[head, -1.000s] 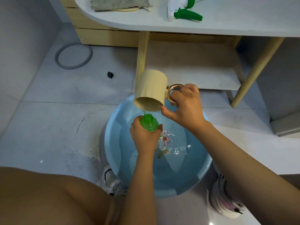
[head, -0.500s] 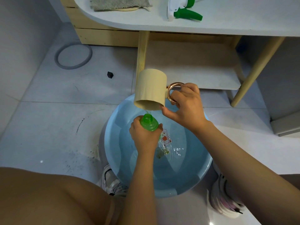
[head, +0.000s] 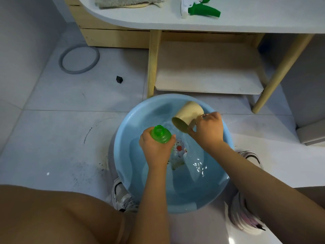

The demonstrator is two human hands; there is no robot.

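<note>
Since 0.5 s ago the left hand (head: 154, 147) has kept its fist round the green bottle (head: 161, 134), which has slid a little toward 9 o'clock and is upright with its open neck facing up. The beige mug (head: 189, 115) has changed most. It was tipped mouth-down right above the bottle's neck, and now it is low at the far side of the blue basin (head: 130, 124), at about 1 o'clock from the basin's middle. It lies on its side with its mouth turned toward 7 o'clock, at the water. The right hand (head: 208, 129) came down with it.

The bottle rises out of the top of the left fist at 12 o'clock, and the fingers are wrapped tight about its body. The mug sticks out of the right hand toward 10 o'clock. That hand's fingers are curled on the handle side, with the thumb against the mug's rim. Bottle and mug are apart, the mug at 2 o'clock from the bottle.

The left fist covers the bottle's body, so only its neck shows. Just 1 sliver of the mug's gold handle (head: 204, 115) shows above the right knuckles. Whether the mug's rim is under the water cannot be told. A picture on the basin's floor (head: 179, 150) is blurred by ripples.
</note>
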